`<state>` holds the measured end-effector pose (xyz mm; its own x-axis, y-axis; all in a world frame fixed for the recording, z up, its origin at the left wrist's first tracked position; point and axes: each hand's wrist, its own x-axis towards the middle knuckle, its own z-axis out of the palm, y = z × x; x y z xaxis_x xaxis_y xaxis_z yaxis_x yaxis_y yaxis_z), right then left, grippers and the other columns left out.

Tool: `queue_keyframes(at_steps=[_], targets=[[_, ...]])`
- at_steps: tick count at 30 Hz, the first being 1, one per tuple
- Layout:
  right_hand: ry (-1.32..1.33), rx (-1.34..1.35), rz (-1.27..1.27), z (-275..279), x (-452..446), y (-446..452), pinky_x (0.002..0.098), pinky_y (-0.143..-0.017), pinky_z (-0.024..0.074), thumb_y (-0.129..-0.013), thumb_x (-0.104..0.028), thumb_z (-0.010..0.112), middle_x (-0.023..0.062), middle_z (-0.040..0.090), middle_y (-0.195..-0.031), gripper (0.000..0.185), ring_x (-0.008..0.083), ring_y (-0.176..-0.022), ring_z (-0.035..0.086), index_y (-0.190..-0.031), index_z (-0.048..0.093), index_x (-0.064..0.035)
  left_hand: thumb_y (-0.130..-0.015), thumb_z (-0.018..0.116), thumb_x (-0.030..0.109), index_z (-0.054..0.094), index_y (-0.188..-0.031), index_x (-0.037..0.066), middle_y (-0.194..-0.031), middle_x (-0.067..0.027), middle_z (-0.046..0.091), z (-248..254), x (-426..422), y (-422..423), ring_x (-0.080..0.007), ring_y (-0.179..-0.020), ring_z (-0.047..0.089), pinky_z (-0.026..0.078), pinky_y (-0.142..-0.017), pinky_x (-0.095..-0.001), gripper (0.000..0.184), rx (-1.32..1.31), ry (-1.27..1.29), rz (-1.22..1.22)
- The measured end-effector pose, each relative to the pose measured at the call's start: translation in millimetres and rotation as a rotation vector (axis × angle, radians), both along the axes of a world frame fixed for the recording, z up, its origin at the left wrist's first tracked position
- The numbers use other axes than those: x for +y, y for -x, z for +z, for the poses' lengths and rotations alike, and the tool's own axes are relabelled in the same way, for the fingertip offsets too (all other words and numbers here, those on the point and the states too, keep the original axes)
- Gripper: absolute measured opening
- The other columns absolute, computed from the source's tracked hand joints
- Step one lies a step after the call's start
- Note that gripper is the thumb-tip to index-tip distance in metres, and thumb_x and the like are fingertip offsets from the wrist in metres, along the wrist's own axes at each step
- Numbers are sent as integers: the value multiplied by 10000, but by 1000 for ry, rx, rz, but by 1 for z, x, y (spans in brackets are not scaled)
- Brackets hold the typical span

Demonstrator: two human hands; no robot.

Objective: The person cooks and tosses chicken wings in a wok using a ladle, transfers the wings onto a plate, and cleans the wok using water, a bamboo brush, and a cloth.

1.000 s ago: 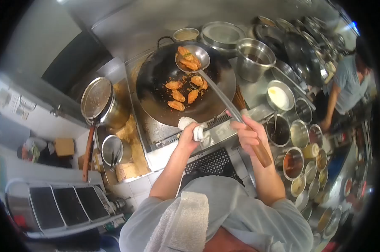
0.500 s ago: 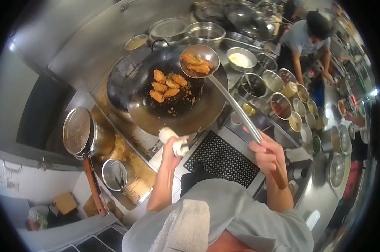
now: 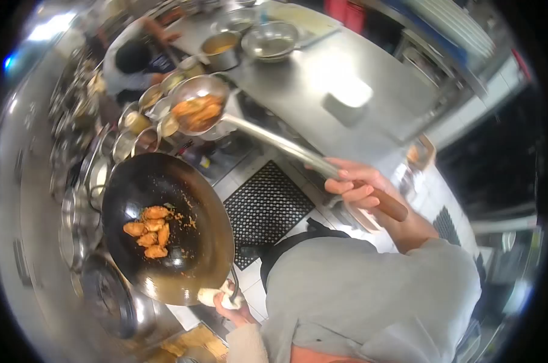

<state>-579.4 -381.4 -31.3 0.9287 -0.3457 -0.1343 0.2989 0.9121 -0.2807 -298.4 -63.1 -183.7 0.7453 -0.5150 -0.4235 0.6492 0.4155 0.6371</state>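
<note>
My left hand (image 3: 234, 311) is closed around a folded white cloth (image 3: 210, 296) at the loop handle of a large dark wok (image 3: 216, 224). Several browned fried chicken pieces (image 3: 156, 236) lie in the wok among scattered crumbs. My right hand (image 3: 361, 184) grips a long-handled ladle (image 3: 274, 140) near its wooden end. The ladle's round bowl holds more fried pieces (image 3: 198, 112) and hangs beyond the wok, above the row of pots.
A steel counter (image 3: 274, 81) at the back carries a pot (image 3: 220, 51), a metal bowl (image 3: 271, 41) and a white dish (image 3: 352, 94). A co-worker (image 3: 131, 60) bends at the far left. A black rubber mat (image 3: 268, 209) lies on the tiled floor.
My view and body have turned right toward the steel counter. The wok has come along with my left hand, away from the stove. The filled ladle has swung round in my right hand.
</note>
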Motion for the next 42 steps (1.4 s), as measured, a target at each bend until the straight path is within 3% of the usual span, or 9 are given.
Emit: queue_keyframes(at_steps=[5, 16, 20, 23, 25, 28, 31, 36, 42], targets=[[497, 763, -381, 78, 6, 47, 170, -314, 285, -875, -67, 491, -24, 358, -652, 581, 20, -434, 328, -1408, 261, -53, -732, 533, 175, 469, -1099, -9, -870, -182, 580, 57, -4, 15, -216, -698, 578, 498, -527, -251, 415, 114, 10, -117], [1230, 1469, -622, -5, -51, 81, 311, -390, 422, -815, -105, 540, 37, 461, -582, 673, 150, -442, 466, -1419, 250, -44, -742, 540, 214, 493, -1073, 14, -844, -168, 595, 124, -4, 44, -203, -648, 588, 485, -502, -253, 390, 181, -65, -163], [1130, 1176, -832, -13, -43, 82, 289, -330, 369, -862, -110, 502, 32, 463, -636, 623, 115, -400, 401, -1426, 239, -75, -754, 528, 231, 519, -1025, 18, -822, -121, 612, 118, 8, 43, -186, -606, 589, 469, -459, -262, 345, 280, 93, -94], [468, 606, -586, 22, -22, 90, 211, -265, 255, -902, -111, 463, 15, 420, -644, 588, 57, -355, 317, -1431, 207, -88, -843, 498, 230, 543, -954, 41, -832, -109, 621, 122, -41, 28, -190, -674, 616, 516, -598, -312, 223, 165, 57, 59], [361, 315, -455, 30, -1, 73, 182, -249, 226, -871, -100, 522, 11, 391, -622, 644, 42, -338, 319, -1425, 197, -57, -852, 527, 219, 538, -923, 56, -840, -99, 623, 81, -58, -16, -210, -729, 620, 520, -636, -318, 179, -23, 386, -220], [482, 150, -206, 17, 26, 77, 189, -244, 251, -828, -92, 594, 13, 392, -623, 689, 43, -322, 317, -1405, 226, -17, -817, 498, 166, 500, -1025, -3, -833, -119, 611, 80, -46, 34, -211, -630, 588, 499, -531, -306, 268, 58, 114, -11], [486, 166, -89, 58, 77, 51, 181, -251, 257, -790, -78, 640, 26, 407, -644, 727, 43, -318, 329, -1391, 243, 19, -785, 491, 148, 444, -1142, -19, -895, -172, 625, 107, -5, 99, -223, -649, 606, 495, -477, -325, 398, -64, 58, -42], [713, 423, 142, 119, 109, 33, 190, -287, 320, -835, -49, 567, 10, 420, -689, 653, 43, -399, 357, -1405, 254, 14, -778, 477, 132, 562, -883, -18, -815, -157, 625, 123, 26, 70, -192, -626, 589, 468, -508, -270, 202, 159, 288, -201], [1114, 649, 362, 97, 143, 3, 222, -342, 385, -891, -69, 505, -10, 407, -663, 578, 60, -465, 391, -1415, 261, -46, -764, 503, 63, 525, -925, -8, -781, -76, 560, 77, 33, 100, -158, -603, 564, 471, -503, -283, 177, -251, -189, 22]])
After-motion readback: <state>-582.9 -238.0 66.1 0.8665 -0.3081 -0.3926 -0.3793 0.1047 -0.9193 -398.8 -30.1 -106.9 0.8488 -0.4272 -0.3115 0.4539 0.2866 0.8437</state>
